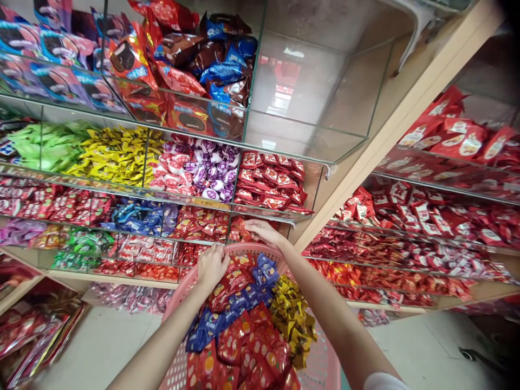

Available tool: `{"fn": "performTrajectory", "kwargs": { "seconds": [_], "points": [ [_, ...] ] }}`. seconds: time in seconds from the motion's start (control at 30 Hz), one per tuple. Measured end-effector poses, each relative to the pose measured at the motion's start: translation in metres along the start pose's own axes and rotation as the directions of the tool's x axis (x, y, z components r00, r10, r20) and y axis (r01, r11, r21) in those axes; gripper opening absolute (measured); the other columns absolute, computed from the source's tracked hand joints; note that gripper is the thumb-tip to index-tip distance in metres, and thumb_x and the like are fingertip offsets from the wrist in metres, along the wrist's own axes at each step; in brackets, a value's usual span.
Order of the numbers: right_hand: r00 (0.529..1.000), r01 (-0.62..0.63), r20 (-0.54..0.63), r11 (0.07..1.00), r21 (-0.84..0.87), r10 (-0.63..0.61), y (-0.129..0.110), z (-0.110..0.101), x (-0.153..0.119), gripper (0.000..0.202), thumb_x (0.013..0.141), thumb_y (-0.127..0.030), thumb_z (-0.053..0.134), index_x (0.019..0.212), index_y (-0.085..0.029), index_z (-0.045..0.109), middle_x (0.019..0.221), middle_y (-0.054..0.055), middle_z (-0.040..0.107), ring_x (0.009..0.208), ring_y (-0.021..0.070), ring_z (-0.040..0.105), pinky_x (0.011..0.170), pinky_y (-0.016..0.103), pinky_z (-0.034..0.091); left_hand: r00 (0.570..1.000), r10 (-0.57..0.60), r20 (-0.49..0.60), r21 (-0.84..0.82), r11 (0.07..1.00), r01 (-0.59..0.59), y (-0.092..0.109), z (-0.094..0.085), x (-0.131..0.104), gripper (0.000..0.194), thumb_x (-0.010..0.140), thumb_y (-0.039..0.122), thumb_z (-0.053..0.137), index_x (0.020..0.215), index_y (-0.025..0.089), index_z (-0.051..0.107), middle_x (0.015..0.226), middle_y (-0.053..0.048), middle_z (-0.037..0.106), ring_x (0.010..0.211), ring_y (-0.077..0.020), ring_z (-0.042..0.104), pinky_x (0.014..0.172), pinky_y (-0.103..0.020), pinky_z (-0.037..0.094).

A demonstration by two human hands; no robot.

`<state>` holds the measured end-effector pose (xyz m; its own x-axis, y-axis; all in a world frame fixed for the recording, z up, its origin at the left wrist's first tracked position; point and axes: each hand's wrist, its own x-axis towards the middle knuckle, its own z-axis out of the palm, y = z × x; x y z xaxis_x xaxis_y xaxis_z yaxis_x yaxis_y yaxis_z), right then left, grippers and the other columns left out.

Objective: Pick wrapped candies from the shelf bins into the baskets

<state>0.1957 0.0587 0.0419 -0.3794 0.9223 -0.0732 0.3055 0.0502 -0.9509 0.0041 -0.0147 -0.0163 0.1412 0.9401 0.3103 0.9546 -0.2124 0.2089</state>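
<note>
A pink perforated plastic basket (331,346) is in front of me, filled with small wrapped sweets. Inside it lie red packets (244,346) with orange fruit prints, blue packets (209,325) and yellow packets (294,319). My left hand (213,267) has its fingers curled over the basket's far left rim. Just beyond the rim, my right hand (266,234) reaches into a low glass shelf compartment, its fingers closed on a red candy packet (239,229). How many packets it grips is hidden.
Glass-fronted shelves hold yellow sweets (117,154), purple-and-white sweets (211,168) and red sweets (272,181). Larger cookie packs (179,76) sit above. A slanting wooden upright (345,189) divides this shelf from another. Bagged goods (36,330) stand at lower left.
</note>
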Motion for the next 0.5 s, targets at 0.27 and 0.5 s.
{"fn": "performTrajectory", "kwargs": {
  "seconds": [0.27,0.5],
  "points": [
    [0.909,0.359,0.366,0.825,-0.437,-0.201,-0.032,0.040,-0.142,0.031,0.079,-0.032,0.056,0.107,-0.020,0.056,0.097,0.004,0.061,0.084,0.0164,0.054,0.076,0.028,0.041,0.998,-0.057,0.021,-0.035,0.998,0.057,-0.003,0.000,0.001,0.028,0.086,0.036,0.035,0.071,0.019,0.052,0.077,-0.004,0.058,0.069,-0.0177,0.054,0.064,-0.029,0.034],
    [0.878,0.445,0.472,0.512,-0.735,-0.086,-0.014,0.077,-0.197,0.035,0.082,-0.035,0.053,0.113,-0.020,0.051,0.101,0.005,0.059,0.094,0.0200,0.051,0.085,0.030,0.036,0.996,-0.071,0.047,-0.054,0.996,0.073,0.000,-0.005,0.002,0.027,0.085,0.036,0.036,0.071,0.019,0.053,0.078,-0.004,0.059,0.070,-0.0173,0.055,0.064,-0.028,0.033]
  ]
}}
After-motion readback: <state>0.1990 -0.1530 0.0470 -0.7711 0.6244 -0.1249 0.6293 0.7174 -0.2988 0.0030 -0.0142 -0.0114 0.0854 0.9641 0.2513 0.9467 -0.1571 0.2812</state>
